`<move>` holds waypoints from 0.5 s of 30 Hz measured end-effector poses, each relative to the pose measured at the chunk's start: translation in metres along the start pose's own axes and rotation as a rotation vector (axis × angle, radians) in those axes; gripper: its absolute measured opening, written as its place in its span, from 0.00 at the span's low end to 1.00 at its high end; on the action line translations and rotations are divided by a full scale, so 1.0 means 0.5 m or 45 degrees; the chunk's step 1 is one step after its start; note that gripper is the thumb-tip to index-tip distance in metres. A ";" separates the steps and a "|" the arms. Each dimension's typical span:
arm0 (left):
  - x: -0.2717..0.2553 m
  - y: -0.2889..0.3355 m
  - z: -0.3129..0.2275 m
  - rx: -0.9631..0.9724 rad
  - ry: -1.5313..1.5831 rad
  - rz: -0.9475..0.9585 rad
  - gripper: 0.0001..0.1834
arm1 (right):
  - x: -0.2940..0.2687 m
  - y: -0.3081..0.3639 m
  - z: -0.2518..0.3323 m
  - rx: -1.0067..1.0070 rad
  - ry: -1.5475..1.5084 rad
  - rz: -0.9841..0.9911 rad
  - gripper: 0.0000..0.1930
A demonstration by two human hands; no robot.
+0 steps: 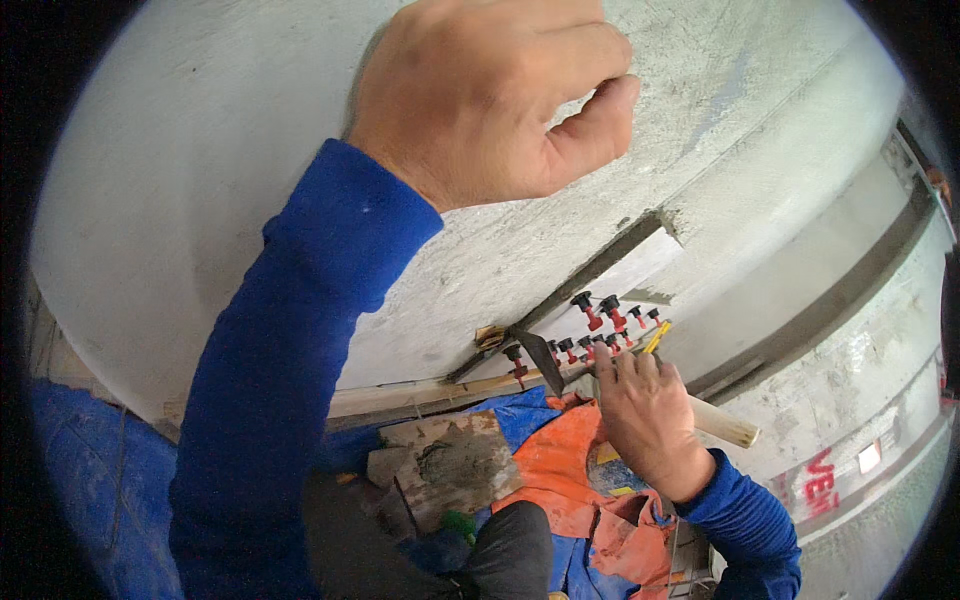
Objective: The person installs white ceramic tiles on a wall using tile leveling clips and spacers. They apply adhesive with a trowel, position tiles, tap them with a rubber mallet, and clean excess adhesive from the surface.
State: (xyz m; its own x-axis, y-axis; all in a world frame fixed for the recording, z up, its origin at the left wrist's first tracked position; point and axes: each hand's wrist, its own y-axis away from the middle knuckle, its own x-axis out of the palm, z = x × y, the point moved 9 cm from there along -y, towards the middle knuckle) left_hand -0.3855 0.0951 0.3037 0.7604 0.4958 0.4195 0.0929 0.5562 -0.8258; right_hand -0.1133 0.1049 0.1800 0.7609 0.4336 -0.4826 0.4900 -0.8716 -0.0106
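My left hand (490, 95) is raised close to the pale plastered wall, back toward me. Its fingers are curled with the thumb near the forefinger; anything in the palm is hidden. Lower right, my right hand (650, 425) wraps round a tool with a pale wooden handle (725, 421). This tool's dark flat metal head (538, 360) sits crosswise beyond my fingers, beside the tiles. White tiles (635, 268) are set in a recess in the wall. Red-and-black tile levelling clips (586, 312) stand out from them in rows. A slim yellow piece (657, 337) shows just above my right knuckles.
Below lies a mortar-smeared board (460, 465), with orange cloth (560, 455) and blue sheeting (80, 480) about it. A long recessed strip (820, 315) runs along the wall at right. Red painted marks (822, 483) are lower on it. A small hole (490, 337) sits left of the tiles.
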 end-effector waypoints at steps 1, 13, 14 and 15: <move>-0.001 0.000 0.000 -0.004 -0.010 -0.009 0.08 | -0.010 -0.002 0.002 -0.009 -0.012 -0.029 0.26; -0.017 -0.005 0.004 -0.086 -0.001 0.050 0.10 | -0.145 -0.006 -0.105 0.105 0.227 -0.035 0.27; -0.016 -0.005 0.002 -0.097 -0.010 0.084 0.09 | -0.152 -0.005 -0.116 0.118 0.243 -0.015 0.27; -0.014 -0.005 0.000 -0.108 -0.019 0.118 0.08 | -0.163 -0.003 -0.127 0.127 0.262 -0.029 0.28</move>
State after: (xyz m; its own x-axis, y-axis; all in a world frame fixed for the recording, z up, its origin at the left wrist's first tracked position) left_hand -0.3912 0.0905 0.3027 0.7587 0.5527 0.3449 0.0769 0.4497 -0.8898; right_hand -0.1492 0.0852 0.2749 0.8258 0.4823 -0.2924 0.4716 -0.8748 -0.1111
